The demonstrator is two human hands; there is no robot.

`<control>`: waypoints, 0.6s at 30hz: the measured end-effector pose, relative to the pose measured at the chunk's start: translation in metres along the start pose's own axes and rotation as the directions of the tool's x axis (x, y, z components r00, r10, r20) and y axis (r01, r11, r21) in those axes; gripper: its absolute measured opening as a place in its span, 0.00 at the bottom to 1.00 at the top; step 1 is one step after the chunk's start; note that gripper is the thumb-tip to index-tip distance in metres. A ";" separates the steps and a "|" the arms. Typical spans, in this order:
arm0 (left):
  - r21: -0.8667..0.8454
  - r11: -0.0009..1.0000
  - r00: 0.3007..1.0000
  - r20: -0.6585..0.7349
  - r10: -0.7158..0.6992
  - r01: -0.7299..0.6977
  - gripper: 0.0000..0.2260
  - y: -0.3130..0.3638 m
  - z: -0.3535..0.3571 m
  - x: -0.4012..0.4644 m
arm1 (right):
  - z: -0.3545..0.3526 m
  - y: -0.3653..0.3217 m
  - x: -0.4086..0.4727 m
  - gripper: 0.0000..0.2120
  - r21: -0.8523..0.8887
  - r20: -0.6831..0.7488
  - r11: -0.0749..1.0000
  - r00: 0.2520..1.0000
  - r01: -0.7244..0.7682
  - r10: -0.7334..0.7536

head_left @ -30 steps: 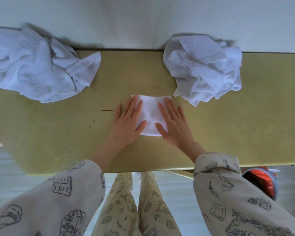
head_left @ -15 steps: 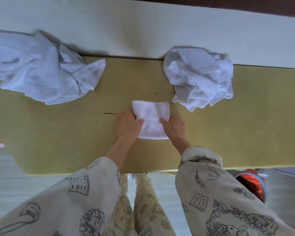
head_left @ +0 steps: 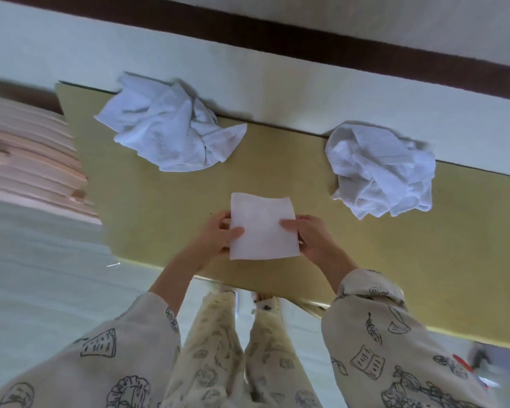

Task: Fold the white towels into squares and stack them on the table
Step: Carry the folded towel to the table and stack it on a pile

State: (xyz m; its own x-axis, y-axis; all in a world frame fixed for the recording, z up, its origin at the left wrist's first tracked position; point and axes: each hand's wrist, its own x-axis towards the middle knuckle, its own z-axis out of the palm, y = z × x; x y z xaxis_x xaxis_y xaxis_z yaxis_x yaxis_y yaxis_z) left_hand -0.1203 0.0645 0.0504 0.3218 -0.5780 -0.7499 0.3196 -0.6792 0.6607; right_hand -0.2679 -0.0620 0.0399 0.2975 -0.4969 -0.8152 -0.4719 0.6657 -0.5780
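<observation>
A small white towel folded into a square [head_left: 261, 226] is held above the yellow-green table [head_left: 321, 231], near its front edge. My left hand [head_left: 217, 235] grips its left side, thumb on top. On the opposite side, my right hand [head_left: 309, 238] grips the right edge the same way. Two crumpled white towels lie at the table's back edge: a larger one [head_left: 168, 134] at the left and another [head_left: 380, 172] at the right.
A pale wall with a dark strip runs behind the table. The table's left end [head_left: 71, 136] is in view, with light flooring and pinkish boards beyond it. My patterned sleeves and trousers fill the bottom of the view.
My hands went from pressing flat on the folded towel to gripping its sides and lifting it toward me. The view has swung to the left and tilted.
</observation>
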 end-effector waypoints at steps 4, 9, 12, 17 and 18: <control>-0.141 0.985 0.979 -0.192 0.074 -0.102 0.13 -0.016 -0.016 -0.053 | 0.019 -0.023 -0.027 0.06 -0.138 0.281 0.989 0.956 -0.052 0.089; -0.314 0.938 0.921 -0.389 0.018 -0.151 0.10 -0.062 -0.041 -0.137 | 0.079 -0.036 -0.084 0.05 -0.348 0.495 0.934 0.861 0.075 0.115; -0.405 0.893 0.833 -0.550 -0.066 -0.197 0.09 -0.101 -0.060 -0.194 | 0.137 -0.025 -0.130 0.09 -0.481 0.626 0.783 0.780 0.393 -0.006; -0.537 0.774 0.632 -0.737 -0.238 -0.335 0.07 -0.190 -0.082 -0.299 | 0.230 0.043 -0.212 0.02 -0.456 0.872 0.144 0.473 0.878 -0.124; -0.552 0.751 0.599 -0.755 -0.266 -0.363 0.07 -0.210 -0.084 -0.322 | 0.245 0.063 -0.230 0.02 -0.416 0.902 0.059 0.420 0.908 -0.101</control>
State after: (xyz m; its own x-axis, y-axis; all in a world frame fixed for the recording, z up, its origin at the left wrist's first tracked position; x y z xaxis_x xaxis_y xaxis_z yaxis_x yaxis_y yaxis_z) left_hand -0.2160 0.4316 0.1556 0.7810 0.1758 -0.5993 0.6151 -0.0509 0.7868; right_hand -0.1629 0.2307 0.1823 0.9212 0.2264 -0.3165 -0.1028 -0.6429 -0.7590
